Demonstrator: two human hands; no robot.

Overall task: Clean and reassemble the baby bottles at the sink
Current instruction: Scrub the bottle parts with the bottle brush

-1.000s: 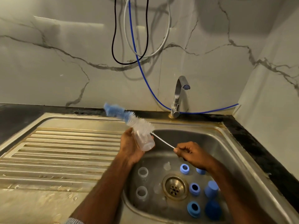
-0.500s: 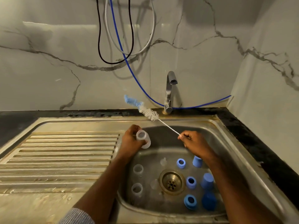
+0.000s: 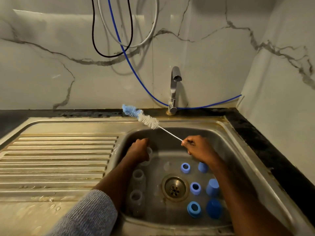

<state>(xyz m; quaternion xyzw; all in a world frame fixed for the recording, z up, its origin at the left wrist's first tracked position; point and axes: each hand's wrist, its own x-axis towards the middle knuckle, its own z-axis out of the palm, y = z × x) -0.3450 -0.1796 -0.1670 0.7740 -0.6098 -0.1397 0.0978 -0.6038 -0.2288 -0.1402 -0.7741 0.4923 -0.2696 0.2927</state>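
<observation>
Marble-veined wall panels [image 3: 51, 68] back a steel sink [image 3: 228, 133] with a ribbed drainboard [image 3: 58, 160] on its left side; a dark counter edge [image 3: 265, 143] runs behind and to the right. Chrome tap [image 3: 174, 89] stands at the rear rim, spout over the basin. Black, white and blue hoses [image 3: 129, 65] hang down the wall; the blue one runs along the counter behind the tap.

Head view, hands: left hand [image 3: 139, 151] is low in the basin at its left wall, fingers curled around a clear bottle [image 3: 148, 156] standing near the basin floor; whether the bottle touches the floor cannot be told. Right hand [image 3: 198, 147] pinches the wire stem of a bottle brush [image 3: 148, 120]. The brush angles up and left, its white bristles and blue tip over the sink's rear rim, clear of the bottle.

Basin contents: two more clear bottles [image 3: 138, 176] stand upright along the left wall, mouths up. Drain [image 3: 174, 189] sits mid-floor. Three blue rings [image 3: 185, 168] lie right of the drain, holes up. Blue caps [image 3: 212, 187] stand beside them near the right wall, one partly hidden by the right wrist. Grey-blue knit sleeve [image 3: 88, 215] covers the left forearm.
</observation>
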